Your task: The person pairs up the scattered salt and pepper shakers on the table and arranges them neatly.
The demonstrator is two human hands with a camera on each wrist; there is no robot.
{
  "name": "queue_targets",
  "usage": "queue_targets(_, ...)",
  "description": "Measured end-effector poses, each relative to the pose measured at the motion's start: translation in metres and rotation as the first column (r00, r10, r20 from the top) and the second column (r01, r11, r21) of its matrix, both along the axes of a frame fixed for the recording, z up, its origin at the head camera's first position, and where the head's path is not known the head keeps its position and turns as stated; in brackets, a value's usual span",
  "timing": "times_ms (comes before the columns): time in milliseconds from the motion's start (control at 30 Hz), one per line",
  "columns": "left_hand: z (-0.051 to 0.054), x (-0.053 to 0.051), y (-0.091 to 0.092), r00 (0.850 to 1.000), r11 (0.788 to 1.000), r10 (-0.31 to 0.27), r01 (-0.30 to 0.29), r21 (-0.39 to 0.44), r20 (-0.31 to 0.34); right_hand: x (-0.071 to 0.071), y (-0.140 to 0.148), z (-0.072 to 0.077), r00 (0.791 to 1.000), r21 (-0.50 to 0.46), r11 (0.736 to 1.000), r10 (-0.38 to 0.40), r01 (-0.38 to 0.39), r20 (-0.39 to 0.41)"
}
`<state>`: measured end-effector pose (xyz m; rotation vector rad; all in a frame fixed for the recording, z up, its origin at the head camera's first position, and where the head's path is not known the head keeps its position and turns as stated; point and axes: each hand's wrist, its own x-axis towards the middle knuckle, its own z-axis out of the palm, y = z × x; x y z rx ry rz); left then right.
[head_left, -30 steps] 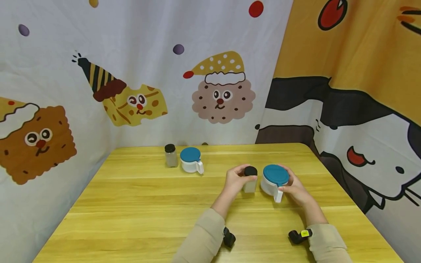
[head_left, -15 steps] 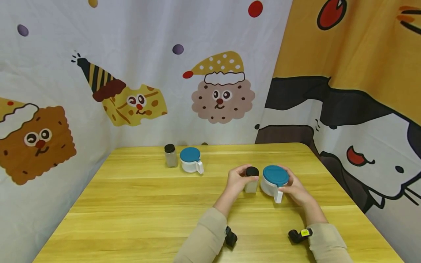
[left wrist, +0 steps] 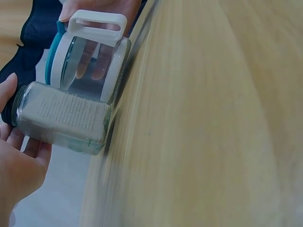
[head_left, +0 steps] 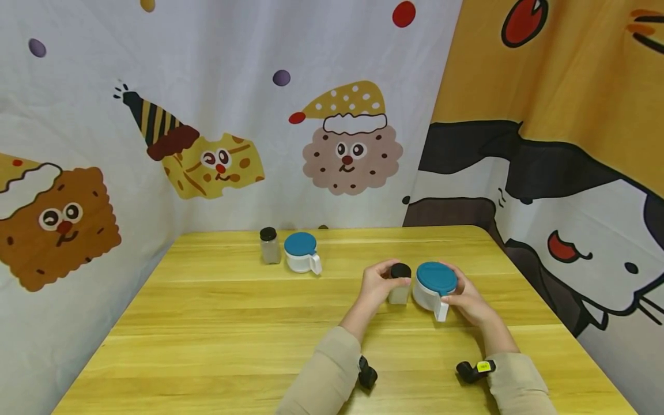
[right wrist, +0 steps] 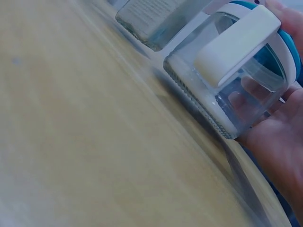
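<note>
My left hand (head_left: pixel 377 282) grips a square glass jar (left wrist: pixel 61 118) by its black lid, fingers behind and thumb in front. Pale powder or grains show through the jar's walls. To its right, my right hand (head_left: pixel 469 300) holds a clear glass canister (head_left: pixel 427 297) with a blue lid and a white handle (right wrist: pixel 239 45); the thumb lies near the lid and the fingers curve round the far side. The canister has a thin white layer at its bottom. Both vessels stand upright, side by side, at or just above the tabletop; contact with it is hard to tell.
Farther back on the wooden table (head_left: pixel 233 334), toward the left, stand another black-lidded jar (head_left: pixel 270 251) and another blue-lidded canister (head_left: pixel 301 253) with a white handle. A printed curtain (head_left: pixel 218 69) hangs behind the table's back edge.
My left hand has shifted slightly right with the jar, narrowing the gap to the canister. The right hand and its canister have barely moved.
</note>
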<state>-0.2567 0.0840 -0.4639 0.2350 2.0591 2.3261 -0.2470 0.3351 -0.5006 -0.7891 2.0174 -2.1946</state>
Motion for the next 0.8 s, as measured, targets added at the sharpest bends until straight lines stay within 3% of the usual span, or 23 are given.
queue_targets(400, -0.0042, 0.0021, 0.0016, 1.000, 1.000, -0.003, 0.002, 0.006, 0.003, -0.0002, 0.0012, -0.0006, 0.999, 0.008, 1.000, 0.002, -0.002, 0.033)
queue_targets(800, -0.0070, 0.0027, 0.0041, 1.000, 0.999, 0.022, -0.023, 0.036, 0.021, -0.0010, 0.0054, -0.0030, 0.997, -0.013, 0.998, 0.060, -0.060, 0.044)
